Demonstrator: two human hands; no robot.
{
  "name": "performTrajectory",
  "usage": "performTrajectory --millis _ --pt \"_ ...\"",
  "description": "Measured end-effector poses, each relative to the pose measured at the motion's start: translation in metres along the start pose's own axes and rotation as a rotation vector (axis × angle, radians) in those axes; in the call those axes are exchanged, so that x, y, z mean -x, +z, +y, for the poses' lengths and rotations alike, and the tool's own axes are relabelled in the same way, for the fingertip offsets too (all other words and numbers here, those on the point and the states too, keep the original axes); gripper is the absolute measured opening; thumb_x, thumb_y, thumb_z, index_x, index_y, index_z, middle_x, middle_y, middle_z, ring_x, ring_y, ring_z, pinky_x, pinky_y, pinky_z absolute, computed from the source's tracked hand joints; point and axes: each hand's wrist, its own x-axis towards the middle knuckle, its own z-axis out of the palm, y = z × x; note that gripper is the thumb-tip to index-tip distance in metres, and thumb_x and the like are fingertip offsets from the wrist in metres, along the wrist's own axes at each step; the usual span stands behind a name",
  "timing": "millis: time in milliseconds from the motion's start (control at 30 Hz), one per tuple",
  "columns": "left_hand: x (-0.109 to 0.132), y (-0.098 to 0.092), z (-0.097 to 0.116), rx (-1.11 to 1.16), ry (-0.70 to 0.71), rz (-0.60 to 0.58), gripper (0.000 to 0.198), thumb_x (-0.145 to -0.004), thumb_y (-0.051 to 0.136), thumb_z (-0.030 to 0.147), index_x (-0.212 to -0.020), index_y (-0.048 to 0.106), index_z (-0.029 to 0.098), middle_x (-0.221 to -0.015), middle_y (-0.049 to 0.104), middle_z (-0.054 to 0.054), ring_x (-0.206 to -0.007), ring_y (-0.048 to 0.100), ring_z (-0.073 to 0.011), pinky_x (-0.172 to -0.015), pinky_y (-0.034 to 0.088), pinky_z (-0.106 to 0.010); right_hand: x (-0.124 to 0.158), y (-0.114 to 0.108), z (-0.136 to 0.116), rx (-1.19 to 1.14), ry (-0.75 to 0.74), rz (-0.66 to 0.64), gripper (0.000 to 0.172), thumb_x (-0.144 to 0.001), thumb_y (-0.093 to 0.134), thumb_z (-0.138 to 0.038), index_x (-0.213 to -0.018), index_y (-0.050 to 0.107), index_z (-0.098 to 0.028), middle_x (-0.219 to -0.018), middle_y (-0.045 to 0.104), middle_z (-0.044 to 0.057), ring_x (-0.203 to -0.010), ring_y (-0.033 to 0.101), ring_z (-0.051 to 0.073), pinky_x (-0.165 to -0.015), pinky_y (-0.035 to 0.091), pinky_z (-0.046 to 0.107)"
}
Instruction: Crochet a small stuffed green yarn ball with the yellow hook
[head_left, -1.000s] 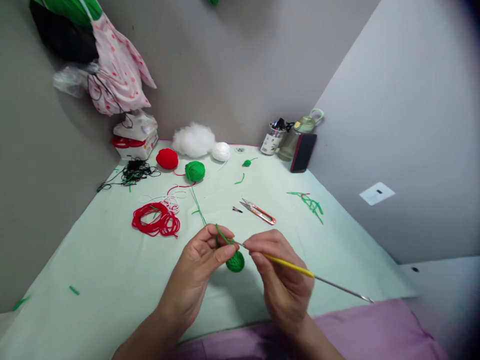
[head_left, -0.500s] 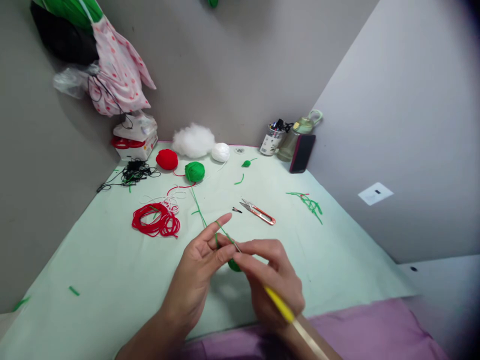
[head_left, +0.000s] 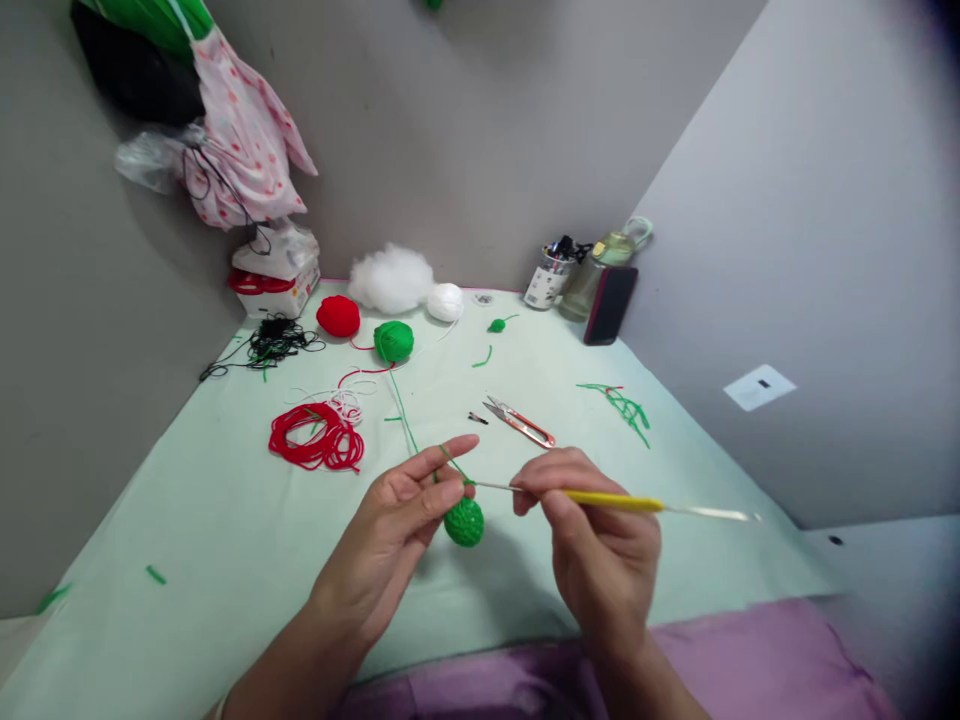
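Observation:
My left hand (head_left: 401, 510) pinches the top of a small green crocheted ball (head_left: 463, 522), which hangs below its thumb and fingertips. Green yarn (head_left: 405, 415) passes over the raised index finger and leads back to a green yarn ball (head_left: 394, 342). My right hand (head_left: 600, 520) grips a crochet hook with a yellow handle (head_left: 615, 500), held nearly level. The hook's thin metal shaft reaches left to the green stitches at my left fingertips; its tip is too small to make out.
Orange snips (head_left: 525, 424) lie beyond the hands. Red yarn coils (head_left: 315, 437), a red yarn ball (head_left: 338, 316), white stuffing (head_left: 391, 279) and black thread (head_left: 277, 342) are at left and back. A phone (head_left: 611, 306) leans on a bottle (head_left: 581, 290).
My right hand has moved right, away from my left, and the hook has swung from slanted to nearly level. The green crocheted ball now shows more fully.

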Motion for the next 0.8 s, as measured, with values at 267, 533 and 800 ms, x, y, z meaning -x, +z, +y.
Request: performTrajectory --millis 267,533,800 --pt "0.001 0.005 -0.014 -0.004 0.082 0.033 0.051 -0.076 0.092 0.031 -0.125 0.078 0.029 -0.081 0.067 0.001 -0.082 0.058 -0.0116 -0.083 0.045 -0.023 0.008 0.006 0.002 0.431 -0.273 -0.108 0.036 -0.096 0.062 -0.005 -0.12 0.077 -0.027 -0.106 0.075 0.009 -0.096 0.072 0.022 -0.076 0.06 0.035" --pt "0.002 0.002 -0.008 -0.122 0.143 0.004 0.046 -0.076 0.091 0.029 -0.121 0.08 0.033 -0.083 0.067 0.001 -0.079 0.058 -0.0118 -0.078 0.046 -0.024 -0.006 0.002 0.002 -0.067 0.072 -0.064 0.016 -0.1 0.065 -0.02 -0.101 0.08 -0.026 -0.089 0.076 0.004 -0.086 0.069 0.019 -0.075 0.057 0.033" --pt "-0.003 0.005 -0.016 -0.038 0.147 0.038 0.047 -0.076 0.091 0.029 -0.121 0.079 0.028 -0.08 0.068 0.001 -0.081 0.06 -0.0117 -0.079 0.047 -0.021 0.001 0.005 0.0 0.392 -0.214 -0.198 0.032 -0.097 0.063 -0.006 -0.117 0.077 -0.026 -0.112 0.078 0.009 -0.101 0.073 0.022 -0.083 0.062 0.036"
